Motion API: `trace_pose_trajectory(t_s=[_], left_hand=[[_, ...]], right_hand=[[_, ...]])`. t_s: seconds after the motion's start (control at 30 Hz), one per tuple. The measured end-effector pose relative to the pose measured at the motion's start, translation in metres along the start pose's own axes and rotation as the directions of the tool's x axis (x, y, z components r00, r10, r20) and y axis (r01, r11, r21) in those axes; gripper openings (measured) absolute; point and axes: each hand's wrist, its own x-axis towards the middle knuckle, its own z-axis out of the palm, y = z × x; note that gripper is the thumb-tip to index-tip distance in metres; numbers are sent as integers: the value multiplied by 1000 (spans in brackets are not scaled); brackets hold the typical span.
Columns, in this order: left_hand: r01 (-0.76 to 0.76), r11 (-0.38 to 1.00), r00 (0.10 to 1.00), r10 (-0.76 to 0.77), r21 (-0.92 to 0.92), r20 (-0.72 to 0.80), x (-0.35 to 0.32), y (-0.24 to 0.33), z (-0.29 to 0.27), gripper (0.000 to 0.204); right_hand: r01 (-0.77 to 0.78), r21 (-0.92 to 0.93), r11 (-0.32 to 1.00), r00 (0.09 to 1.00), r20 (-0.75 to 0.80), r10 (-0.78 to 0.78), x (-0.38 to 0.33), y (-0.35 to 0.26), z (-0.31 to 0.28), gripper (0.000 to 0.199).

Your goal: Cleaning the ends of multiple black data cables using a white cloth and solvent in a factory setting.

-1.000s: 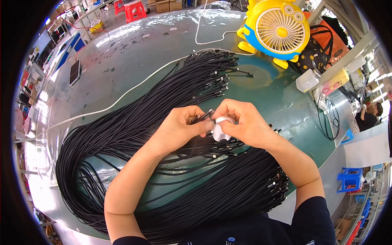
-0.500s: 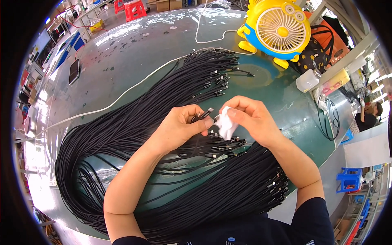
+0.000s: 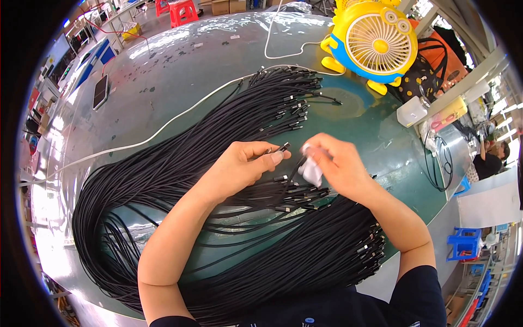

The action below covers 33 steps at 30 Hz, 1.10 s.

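My left hand (image 3: 239,168) is closed in a pinch on a black USB cable (image 3: 285,146), its metal-tipped plug poking up past the thumb. To the right, my right hand (image 3: 343,166) grips a crumpled white cloth (image 3: 311,173). A dark cable stretch shows beside the cloth; blur hides whether those fingers hold it too. Beneath both hands lies a big bundle of black cables (image 3: 180,150), bent in a U at the left. Its upper ends fan out beyond my hands, and the lower bundle (image 3: 283,261) runs near my body with its plugs at the right.
A yellow and blue character-shaped fan (image 3: 378,46) stands at the far right of the green tabletop (image 3: 180,71). A white cord (image 3: 163,126) crosses behind the cables. A phone (image 3: 100,92) lies far left. A post with a white box (image 3: 412,111) rises at the right edge.
My right hand has drawn the white cloth rightward, away from the left hand, opening a gap between them. My left hand keeps its pinch and has barely moved.
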Motion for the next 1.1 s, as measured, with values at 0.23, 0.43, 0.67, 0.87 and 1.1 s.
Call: trace_pose_trajectory(t_s=[0.23,0.43,0.67,0.87,1.1], left_hand=[[60,983,998,-54,-175,38,1,0,-4,29],[32,997,999,-30,-68,38,-1,2,-1,23],[21,987,997,-8,-162,83,-2,-1,-5,22],[-16,991,1000,19,-131,24,-2,0,-4,18],[-278,954,956,286,113,-62,11,-8,14,11]], right_hand=[[15,492,871,998,-60,17,13,-11,-6,12],[-44,443,895,995,97,1,24,-22,1,10],[-45,345,938,984,178,-18,21,-22,3,10],[80,294,952,995,31,-94,19,-11,5,14],[-67,305,950,996,80,44,16,-11,1,13]])
